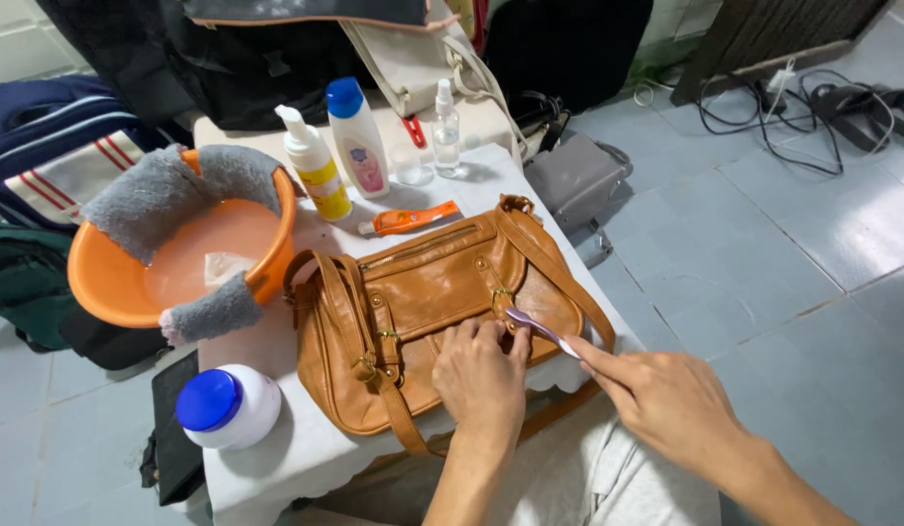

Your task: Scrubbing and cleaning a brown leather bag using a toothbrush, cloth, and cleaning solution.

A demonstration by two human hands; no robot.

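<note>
On the small white table [277, 458] the tan handbag [423, 302] lies flat — left hand [481, 375] pressing fingers together beside its buckle [501, 295], right hand [666, 399] pinching a toothbrush [542, 331] there — short, light strokes seem best.

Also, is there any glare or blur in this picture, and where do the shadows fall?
Head view: sharp overall; soft sheen on the tan leather handbag and a pale glare on the floor tiles; the toothbrush in the right hand looks slightly blurred; faint shadows lie beside the bottles.
</note>
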